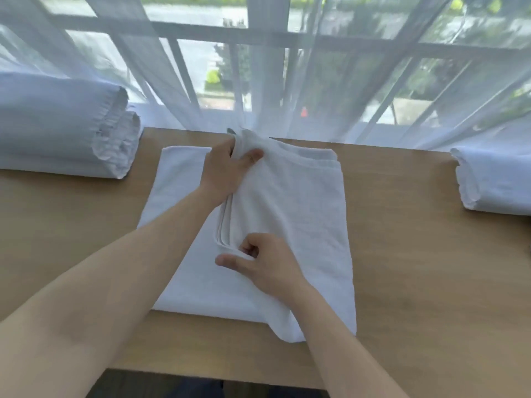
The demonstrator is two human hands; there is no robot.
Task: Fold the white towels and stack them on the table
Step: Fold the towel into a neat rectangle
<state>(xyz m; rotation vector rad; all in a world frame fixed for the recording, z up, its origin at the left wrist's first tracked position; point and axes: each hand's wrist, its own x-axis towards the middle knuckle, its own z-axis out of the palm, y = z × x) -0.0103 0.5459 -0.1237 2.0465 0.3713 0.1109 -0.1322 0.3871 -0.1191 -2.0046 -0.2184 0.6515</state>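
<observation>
Left hand (230, 165) and right hand (267, 262) are each pinching the folded white terry towel (301, 202) lying on the tan wooden counter (402, 254).

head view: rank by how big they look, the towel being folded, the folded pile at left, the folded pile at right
1. towel being folded
2. left pile, though the frame edge cuts it off
3. right pile, also cut off, so its true size is unsure

A white towel (301, 214) lies partly folded in the middle of the wooden table (416, 254), its right half doubled over the left so the layered hems run down the centre. A stack of folded white towels (57, 124) sits at the table's left end, another folded bundle (494, 179) at its right.
</observation>
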